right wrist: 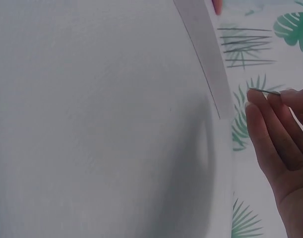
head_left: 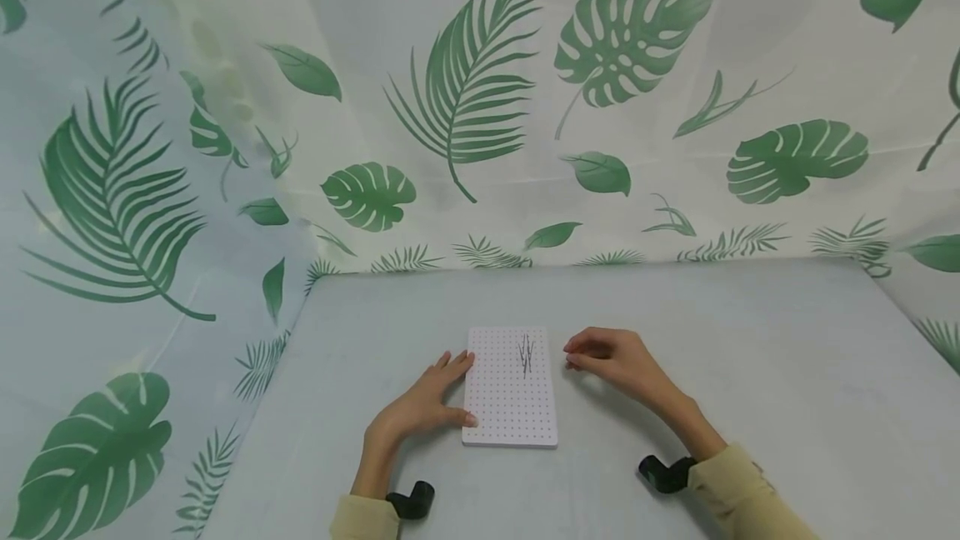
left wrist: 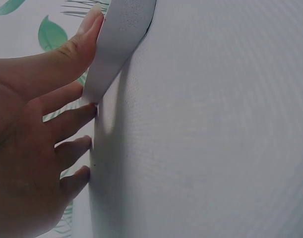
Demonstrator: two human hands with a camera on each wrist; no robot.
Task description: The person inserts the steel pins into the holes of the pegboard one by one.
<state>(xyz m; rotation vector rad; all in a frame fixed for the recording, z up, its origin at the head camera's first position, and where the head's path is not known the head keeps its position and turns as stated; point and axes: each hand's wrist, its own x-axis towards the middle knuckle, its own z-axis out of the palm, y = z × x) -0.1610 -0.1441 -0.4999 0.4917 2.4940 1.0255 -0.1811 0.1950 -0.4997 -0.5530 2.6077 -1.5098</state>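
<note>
A white board dotted with small holes [head_left: 502, 407] lies flat on the table. Several thin dark metal pins [head_left: 526, 363] stand up from its far right part; the right wrist view shows them side-on. My left hand [head_left: 420, 402] rests at the board's left edge, thumb and fingertips touching it, fingers spread and fairly straight. To the right of the board, my right hand [head_left: 618, 361] is held above the table. In the right wrist view its thumb and fingertips pinch one thin dark pin [right wrist: 264, 91], apart from the board.
A pale grey tabletop [head_left: 750, 357] surrounds the board. Behind it and to the left hang white curtains with green leaf prints [head_left: 480, 232]. A black wrist device [head_left: 412, 500] sits at the left wrist, another device [head_left: 663, 474] at the right.
</note>
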